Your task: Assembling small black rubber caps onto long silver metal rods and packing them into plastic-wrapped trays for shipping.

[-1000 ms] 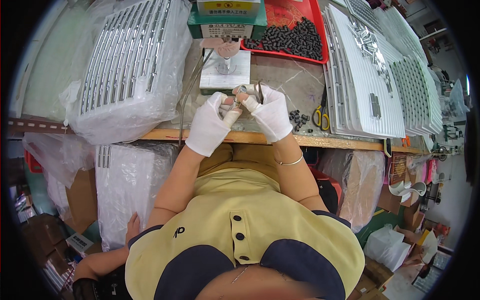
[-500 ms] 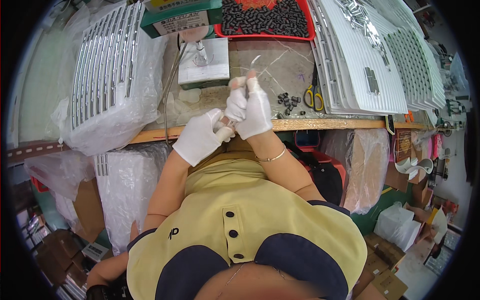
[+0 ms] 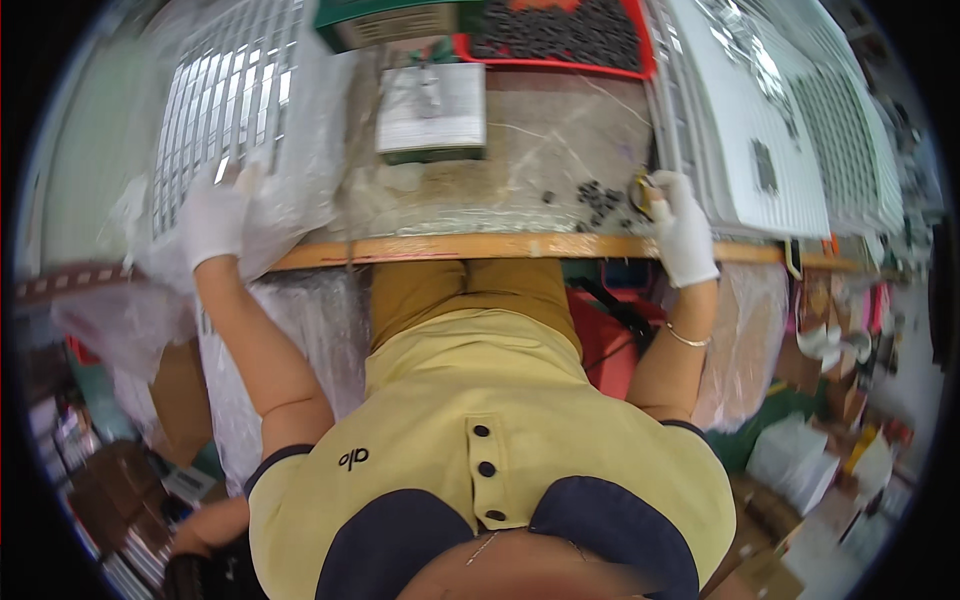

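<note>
My left hand (image 3: 213,222), in a white glove with bare fingertips, reaches over the stack of shiny metal tubes (image 3: 228,100) at the left. Motion smears its fingers, and a small bright piece shows by the fingertips; I cannot tell whether it is held. My right hand (image 3: 685,235), gloved the same way, is at the table's front edge with its fingers curled at the yellow-handled scissors (image 3: 641,188). The blades are hard to make out. Several small black sleeve-like pieces (image 3: 600,200) lie loose to the left of that hand.
A red tray (image 3: 640,68) full of black pieces stands at the back. Left of it are a white-topped block (image 3: 430,108) and a green box (image 3: 390,25). White ribbed sheets (image 3: 770,200) with metal parts are stacked at the right. A wooden edge (image 3: 480,246) runs along the front.
My hands were together in the middle, handling a small piece. They have parted: the left out to the tubes, the right over to the scissors. The view has shifted slightly.
</note>
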A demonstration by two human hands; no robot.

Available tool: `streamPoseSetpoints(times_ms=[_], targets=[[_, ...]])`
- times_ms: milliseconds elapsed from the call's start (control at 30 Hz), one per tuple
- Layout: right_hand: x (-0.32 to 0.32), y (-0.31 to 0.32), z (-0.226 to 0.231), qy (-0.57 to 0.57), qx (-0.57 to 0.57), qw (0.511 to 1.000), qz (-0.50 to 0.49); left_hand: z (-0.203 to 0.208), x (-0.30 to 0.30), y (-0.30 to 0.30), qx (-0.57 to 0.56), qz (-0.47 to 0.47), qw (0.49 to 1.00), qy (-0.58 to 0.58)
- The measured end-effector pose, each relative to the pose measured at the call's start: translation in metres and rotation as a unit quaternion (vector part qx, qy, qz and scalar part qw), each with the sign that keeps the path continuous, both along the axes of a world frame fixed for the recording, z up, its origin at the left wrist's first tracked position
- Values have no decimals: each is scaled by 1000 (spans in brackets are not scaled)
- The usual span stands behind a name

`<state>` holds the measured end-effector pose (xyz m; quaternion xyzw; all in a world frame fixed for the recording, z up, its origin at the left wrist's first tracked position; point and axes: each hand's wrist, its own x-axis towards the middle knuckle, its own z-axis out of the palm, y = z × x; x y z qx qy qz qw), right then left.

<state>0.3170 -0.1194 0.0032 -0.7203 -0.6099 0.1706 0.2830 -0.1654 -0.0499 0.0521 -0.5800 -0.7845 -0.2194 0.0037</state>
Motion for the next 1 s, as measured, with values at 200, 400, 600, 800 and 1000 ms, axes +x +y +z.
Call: streamPoseSetpoints(times_ms=[200, 400, 600, 800, 1000], targets=[[-3, -2, -5, -144, -11, 989, 31, -11, -25, 19, -76, -26, 997, 1], [-11, 8, -1, -226, -9, 970, 93, 0, -9, -19, 117, -39, 934, -336], [-8, 18, -10, -285, -12, 951, 120, -2, 119, -40, -45, -220, 851, -474], [-19, 24, 11, -148, 112, 971, 152, -50, 199, -23, -123, -346, 833, -413], [-50, 33, 51, -94, 179, 948, 248, -55, 215, -18, -102, -361, 813, -446]])
